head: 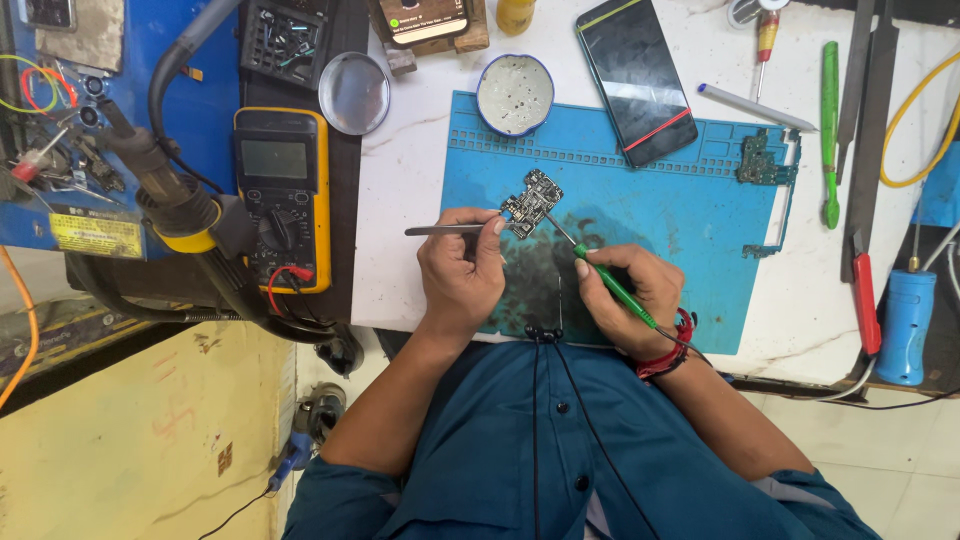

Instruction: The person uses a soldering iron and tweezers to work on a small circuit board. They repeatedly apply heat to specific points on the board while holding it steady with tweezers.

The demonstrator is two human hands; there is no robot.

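On one blue mat (690, 210), two hands (460, 270) (640, 295) work one circuit board (532, 202).

Left hand (460, 275) fisted, fingers pinched, just left of the circuit board (532, 202); right hand (632, 295) curled in pen grip, below-right of it, forearms converging

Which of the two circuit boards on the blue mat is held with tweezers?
The dark circuit board at the mat's middle; the green board lies untouched near the right edge.
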